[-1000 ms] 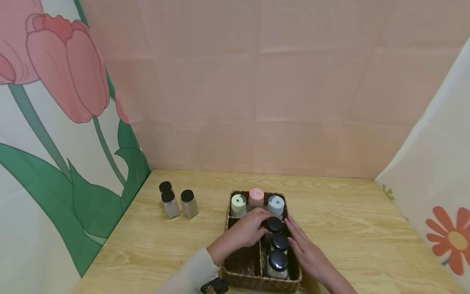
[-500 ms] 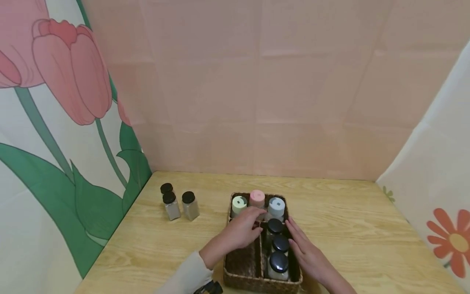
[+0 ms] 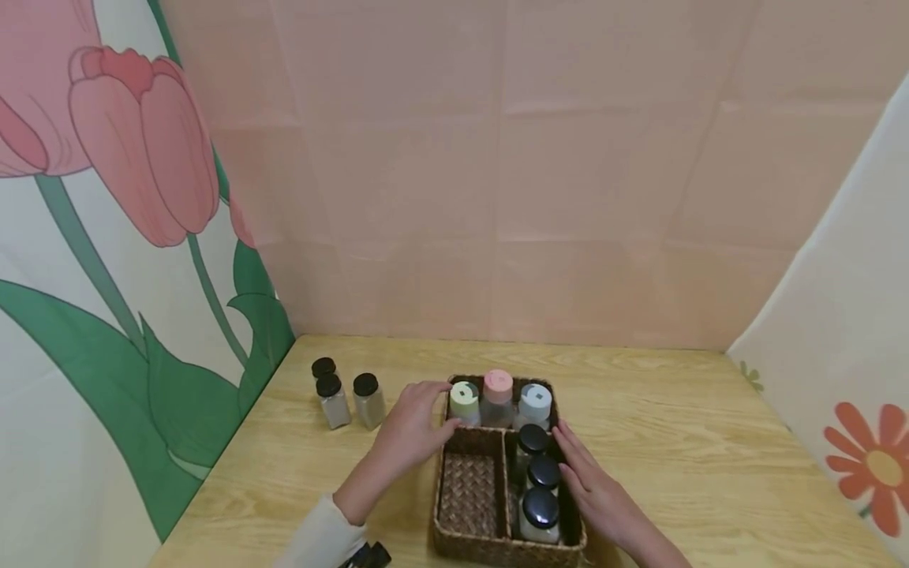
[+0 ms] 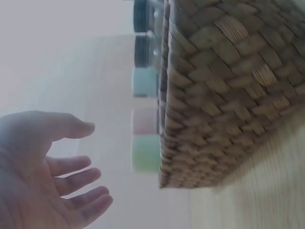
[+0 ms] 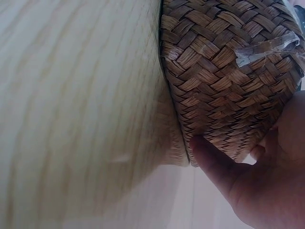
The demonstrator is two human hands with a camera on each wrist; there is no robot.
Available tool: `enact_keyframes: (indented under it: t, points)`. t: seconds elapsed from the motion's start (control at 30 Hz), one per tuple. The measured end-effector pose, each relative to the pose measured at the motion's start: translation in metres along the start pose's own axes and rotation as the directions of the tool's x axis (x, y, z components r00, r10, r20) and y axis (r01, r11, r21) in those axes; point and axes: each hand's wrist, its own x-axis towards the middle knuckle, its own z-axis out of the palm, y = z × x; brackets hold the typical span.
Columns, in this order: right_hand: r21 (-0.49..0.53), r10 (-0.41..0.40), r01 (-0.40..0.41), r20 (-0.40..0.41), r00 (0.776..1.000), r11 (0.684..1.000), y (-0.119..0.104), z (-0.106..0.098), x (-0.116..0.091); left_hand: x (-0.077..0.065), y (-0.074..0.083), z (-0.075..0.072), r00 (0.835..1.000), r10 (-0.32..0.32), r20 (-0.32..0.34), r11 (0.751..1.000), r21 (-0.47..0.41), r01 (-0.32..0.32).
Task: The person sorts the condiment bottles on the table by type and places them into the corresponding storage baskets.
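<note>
A brown woven basket [image 3: 511,548] with compartments stands on the table. Three black-lidded jars [image 3: 541,509] line its right compartment, and the front left compartment shows its bare woven bottom. Across the back section stand bottles with a pale green cap [image 3: 465,394], a pink cap [image 3: 498,385] and a light blue cap [image 3: 535,401]. My left hand [image 3: 408,426] hovers at the basket's back left corner beside the green-capped bottle, fingers spread and holding nothing; the left wrist view shows a gap to the caps. Along the basket's right wall, my right hand [image 3: 596,497] rests with extended fingers.
Three clear square jars with black lids stand at the table's back left: a front one [image 3: 334,406], one to its right [image 3: 369,402] and one partly hidden behind [image 3: 323,367]. A pink backdrop [image 3: 497,197] rises behind the wooden table [image 3: 675,426].
My left hand has moved away from the rearmost black-lidded jar, leftward across the basket to its back left corner. My right hand stays against the right wall.
</note>
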Motion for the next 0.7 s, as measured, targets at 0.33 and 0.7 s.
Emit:
enact_keyframes:
  t: [0.33,0.7]
  points:
    - [0.031,-0.002,0.002,-0.011,1.000,1.000,-0.002,0.001,-0.001,-0.010,-0.023,-0.005,0.996,-0.062,-0.059,0.998,0.000,0.062]
    - [0.006,-0.034,0.034,-0.053,0.998,0.999,-0.001,0.000,-0.002,-0.020,-0.046,-0.010,0.985,-0.092,-0.149,0.995,0.020,0.096]
